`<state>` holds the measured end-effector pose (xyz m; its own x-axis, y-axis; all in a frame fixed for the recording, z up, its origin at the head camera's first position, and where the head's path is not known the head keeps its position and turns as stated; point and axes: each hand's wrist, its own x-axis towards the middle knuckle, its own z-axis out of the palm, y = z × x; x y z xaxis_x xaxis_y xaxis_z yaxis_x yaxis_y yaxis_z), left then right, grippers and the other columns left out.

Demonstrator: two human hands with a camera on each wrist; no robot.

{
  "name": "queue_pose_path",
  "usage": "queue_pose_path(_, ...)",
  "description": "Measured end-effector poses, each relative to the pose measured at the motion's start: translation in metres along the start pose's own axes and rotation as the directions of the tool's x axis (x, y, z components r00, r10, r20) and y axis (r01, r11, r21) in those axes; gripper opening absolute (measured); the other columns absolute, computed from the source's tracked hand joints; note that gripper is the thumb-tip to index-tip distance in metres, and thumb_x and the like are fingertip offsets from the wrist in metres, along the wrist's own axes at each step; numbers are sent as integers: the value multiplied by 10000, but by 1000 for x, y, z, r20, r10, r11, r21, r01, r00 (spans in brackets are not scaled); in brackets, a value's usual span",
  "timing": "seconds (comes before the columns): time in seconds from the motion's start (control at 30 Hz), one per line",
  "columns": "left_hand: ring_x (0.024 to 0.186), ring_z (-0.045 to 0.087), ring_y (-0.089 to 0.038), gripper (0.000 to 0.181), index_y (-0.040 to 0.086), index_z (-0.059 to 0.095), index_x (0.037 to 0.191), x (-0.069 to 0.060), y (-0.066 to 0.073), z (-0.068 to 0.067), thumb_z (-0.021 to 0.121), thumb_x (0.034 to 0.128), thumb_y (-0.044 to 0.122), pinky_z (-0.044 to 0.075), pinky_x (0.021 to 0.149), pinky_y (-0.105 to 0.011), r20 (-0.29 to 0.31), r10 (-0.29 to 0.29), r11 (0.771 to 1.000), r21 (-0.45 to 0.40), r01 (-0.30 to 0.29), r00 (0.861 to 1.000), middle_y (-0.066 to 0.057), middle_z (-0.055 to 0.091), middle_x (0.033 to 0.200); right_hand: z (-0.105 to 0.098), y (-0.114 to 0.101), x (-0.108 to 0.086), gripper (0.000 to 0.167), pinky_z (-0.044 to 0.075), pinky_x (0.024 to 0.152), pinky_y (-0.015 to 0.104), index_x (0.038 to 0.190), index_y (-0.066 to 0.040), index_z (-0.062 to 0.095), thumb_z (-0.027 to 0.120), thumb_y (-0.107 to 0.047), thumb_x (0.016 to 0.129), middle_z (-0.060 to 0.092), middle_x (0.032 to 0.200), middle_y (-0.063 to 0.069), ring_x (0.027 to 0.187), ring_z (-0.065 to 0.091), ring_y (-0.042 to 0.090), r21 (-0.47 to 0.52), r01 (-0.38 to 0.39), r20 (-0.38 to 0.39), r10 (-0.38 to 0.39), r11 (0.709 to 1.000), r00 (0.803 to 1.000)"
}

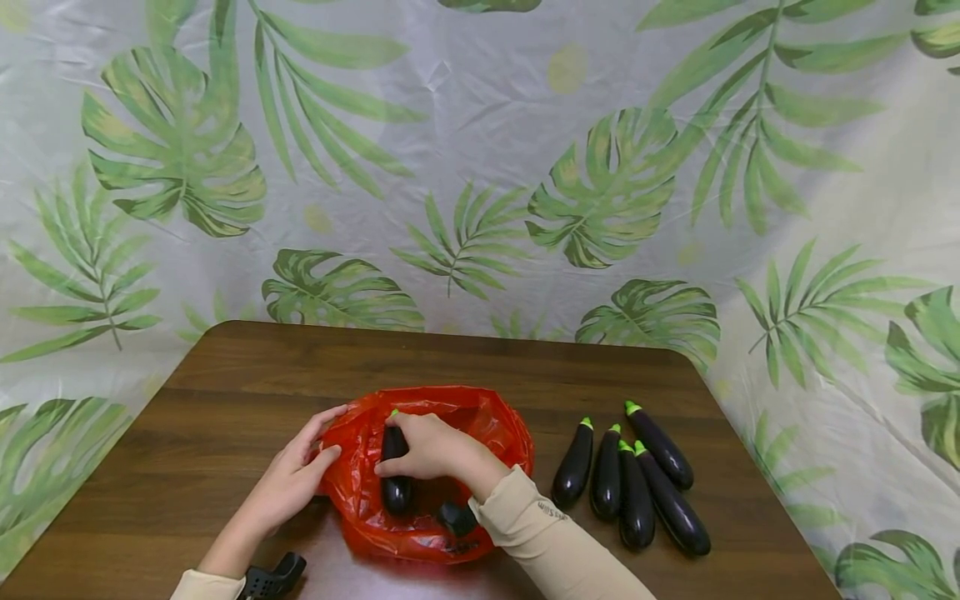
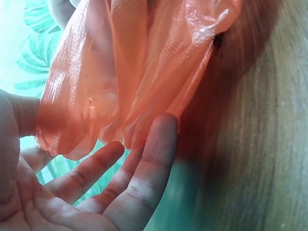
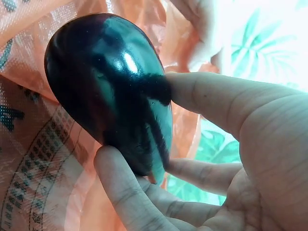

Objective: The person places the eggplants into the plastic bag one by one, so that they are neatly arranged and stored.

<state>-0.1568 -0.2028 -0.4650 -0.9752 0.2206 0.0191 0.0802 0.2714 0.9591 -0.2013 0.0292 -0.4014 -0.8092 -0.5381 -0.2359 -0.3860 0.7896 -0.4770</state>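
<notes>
A red plastic bag [image 1: 360, 533] lies spread with its mouth up on the table. Inside its mouth, my right hand [image 1: 435, 446] grips a dark purple eggplant [image 1: 397, 492] between thumb and fingers, its green stem end away from me. In the right wrist view, the glossy eggplant [image 3: 106, 91] is held clear of the printed plastic. At the bag's left rim is my left hand [image 1: 292, 471]. Its thumb and index finger pinch the edge in the left wrist view, where the bag [image 2: 139, 72] hangs in folds and the other fingers are loosely extended.
Several eggplants [image 1: 637, 504] lie in a loose group right of the bag on the brown wooden table [image 1: 285, 367]. A black strap device [image 1: 273, 575] sits on the left wrist, another [image 1: 456, 518] on the right. A leaf-patterned sheet [image 1: 480, 167] hangs behind the table.
</notes>
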Motion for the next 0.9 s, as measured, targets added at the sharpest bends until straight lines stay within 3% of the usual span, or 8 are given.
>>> queue_pose_path(0.6,1191,713,-369,582,204,343,1655,-1,4,0,546,1115,123,678,814,-376,-7,-38,999,20,38,999,-270,460,1616,0,-7,-12,759,590,1060,382,1571,-126,530,805,-461,948,690,1430,54,1262,645,236,-27,11,37,-10,1000,999)
queue_pose_path(0.9,1195,711,-379,597,205,330,1661,0,3,0,551,1114,113,679,800,-379,1,-26,1000,-2,26,1000,-276,440,1630,3,-5,2,736,614,984,315,1545,-88,545,817,-424,949,713,1371,75,1106,702,167,-31,11,8,-11,999,1000)
